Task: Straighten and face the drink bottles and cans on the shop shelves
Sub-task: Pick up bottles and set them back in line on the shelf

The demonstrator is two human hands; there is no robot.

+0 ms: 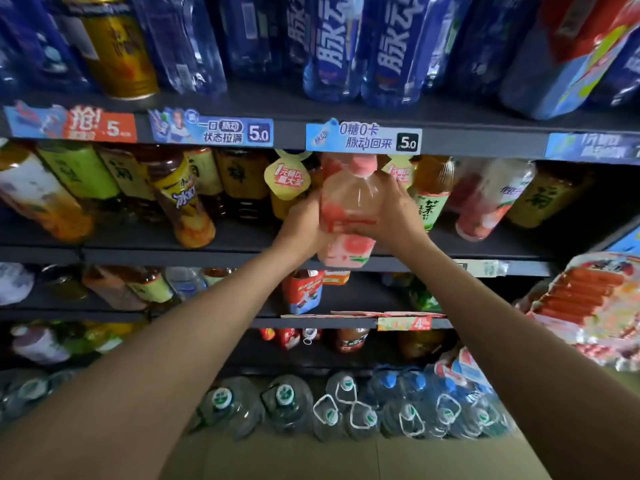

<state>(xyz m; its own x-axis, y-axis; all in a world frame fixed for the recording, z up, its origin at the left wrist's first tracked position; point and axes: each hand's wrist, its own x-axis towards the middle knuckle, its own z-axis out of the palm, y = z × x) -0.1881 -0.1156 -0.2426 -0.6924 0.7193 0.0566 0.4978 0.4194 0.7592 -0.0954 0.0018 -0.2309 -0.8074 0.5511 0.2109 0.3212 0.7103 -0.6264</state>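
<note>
While both my hands are on the pink drink bottle (346,209), it sits at the front edge of the second shelf (207,252), partly past the lip, its pink cap just under the price strip above. My left hand (304,223) wraps the bottle's left side and my right hand (388,213) wraps its right side — fingers curled round the body on both sides. I judge I am turning or seating it so the label looks outward; the picture is too blurred to say which way the label faces.

As for progress, I would say the work is far from finished. On the same shelf, toward its left end, the orange-label bottles (183,206) and the tea bottles (79,174) beside them appear to lean at different angles, though the wide lens may exaggerate this. To the right, the green tea bottle (429,199) stands just beside my right hand, and another pink bottle (485,206) sits further along near the right end. The top shelf holds blue bottles (332,50) and 1 gold can (117,46); several labels there do face forward. Lower shelves look mixed and untouched — those remain, by my reckoning.
</note>
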